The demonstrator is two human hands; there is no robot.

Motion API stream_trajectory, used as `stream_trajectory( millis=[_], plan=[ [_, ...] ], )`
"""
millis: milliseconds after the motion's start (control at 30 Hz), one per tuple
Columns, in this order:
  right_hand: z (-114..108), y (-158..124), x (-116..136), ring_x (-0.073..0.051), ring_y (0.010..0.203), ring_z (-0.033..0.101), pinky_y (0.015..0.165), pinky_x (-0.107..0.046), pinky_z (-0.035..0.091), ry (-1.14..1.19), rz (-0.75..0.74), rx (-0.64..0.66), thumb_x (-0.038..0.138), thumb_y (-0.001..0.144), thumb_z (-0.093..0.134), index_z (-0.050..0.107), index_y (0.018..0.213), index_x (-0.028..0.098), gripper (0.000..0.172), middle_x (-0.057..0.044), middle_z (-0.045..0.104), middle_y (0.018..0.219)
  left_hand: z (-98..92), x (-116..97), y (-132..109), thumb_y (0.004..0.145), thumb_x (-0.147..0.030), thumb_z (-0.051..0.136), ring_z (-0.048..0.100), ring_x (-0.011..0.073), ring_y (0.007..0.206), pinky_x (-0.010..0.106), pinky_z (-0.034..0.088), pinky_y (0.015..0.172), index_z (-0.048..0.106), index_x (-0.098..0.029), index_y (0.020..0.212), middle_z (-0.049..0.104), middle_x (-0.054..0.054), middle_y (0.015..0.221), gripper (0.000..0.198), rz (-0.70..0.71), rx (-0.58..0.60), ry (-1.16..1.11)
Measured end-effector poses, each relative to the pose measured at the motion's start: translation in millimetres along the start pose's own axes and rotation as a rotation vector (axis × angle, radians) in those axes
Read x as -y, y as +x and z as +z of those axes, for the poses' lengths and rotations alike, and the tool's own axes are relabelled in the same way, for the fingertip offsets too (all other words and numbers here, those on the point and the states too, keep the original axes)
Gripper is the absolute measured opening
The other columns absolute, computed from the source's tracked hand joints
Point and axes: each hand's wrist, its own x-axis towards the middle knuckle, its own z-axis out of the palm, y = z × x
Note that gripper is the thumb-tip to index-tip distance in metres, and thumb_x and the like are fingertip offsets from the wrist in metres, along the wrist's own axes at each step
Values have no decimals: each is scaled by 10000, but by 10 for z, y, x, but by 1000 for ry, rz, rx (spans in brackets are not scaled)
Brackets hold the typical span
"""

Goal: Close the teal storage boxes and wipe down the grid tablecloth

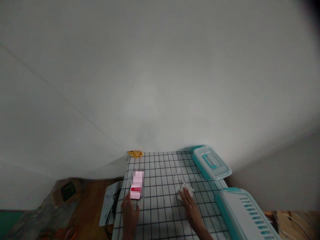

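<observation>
My right hand point(189, 206) presses down on a small white cloth point(190, 190), its fingers close together over it. The cloth lies on a table with a white cover point(160, 193) patterned in a black grid. At the table's left side my left hand point(129, 213) rests with its fingers apart and nothing seen in it. Just beyond its fingertips lies a pink, flat, oblong item point(135, 195) with a red mark. Part of that item is blurred out, so its kind is unclear.
Two teal boxes, a smaller one with a clear lid point(212, 162) and a larger one with a slotted white lid point(247, 213), line the right side. A yellow object point(135, 154) sits at the back left corner, against the pale wall point(160, 83). Dark cables point(113, 206) hang left of the table.
</observation>
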Motion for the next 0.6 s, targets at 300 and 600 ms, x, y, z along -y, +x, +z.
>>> stream_trajectory(
  millis=[300, 600],
  plan=[
    [226, 454, 928, -202, 1448, 125, 1134, -438, 302, 91, -231, 318, -119, 639, 337, 334, 1462, 261, 906, -46, 214, 1575, -177, -203, -469, 826, -131, 361, 562, 236, 961, 437, 512, 884, 441, -153, 1142, 510, 105, 1041, 327, -121, 148, -139],
    [-26, 121, 974, -156, 1433, 216, 1136, -380, 283, 208, -445, 470, 7, 720, 457, 385, 1427, 340, 785, 25, 245, 1564, -237, -247, -397, 761, -138, 454, 593, 219, 875, 381, 498, 846, 520, -170, 985, 592, 71, 929, 236, -158, 322, -130]
  ],
)
